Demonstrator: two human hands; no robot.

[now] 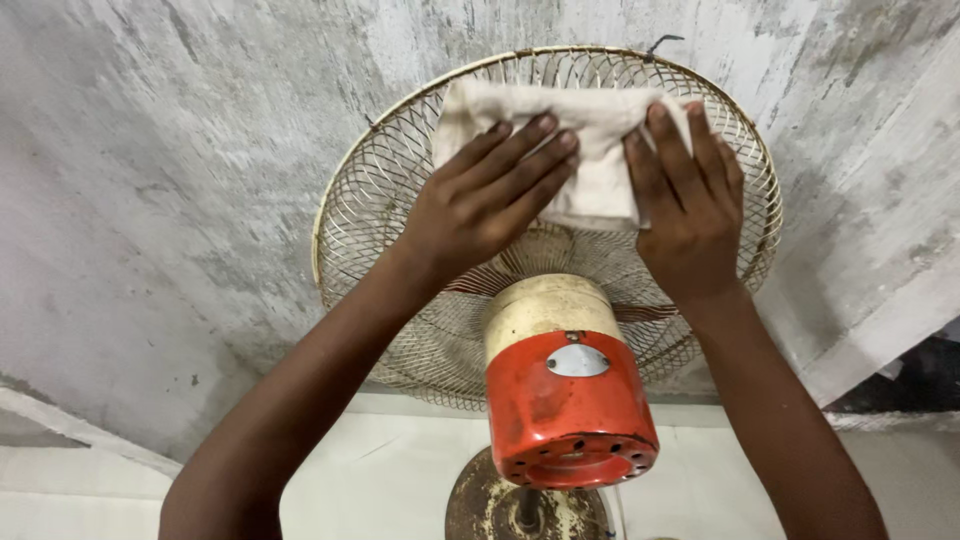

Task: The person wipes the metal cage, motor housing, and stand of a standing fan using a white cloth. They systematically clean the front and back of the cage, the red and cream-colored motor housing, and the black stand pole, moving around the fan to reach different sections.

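Head view: the left hand and the right hand both lie flat, fingers extended and slightly spread, pressing a folded off-white cloth against the far upper part of the wire fan guard. The cloth's long axis runs left to right, directly under both sets of fingertips; it appears soft, creased and lightly soiled. The red motor housing sits nearer, below the hands.

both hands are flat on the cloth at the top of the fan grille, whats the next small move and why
Probably slide the cloth down the rear grille toward the motor housing. Both the left hand and the right hand press it flat against the upper wires only, while the wires below and at the sides lie uncovered and look dull and grimy.
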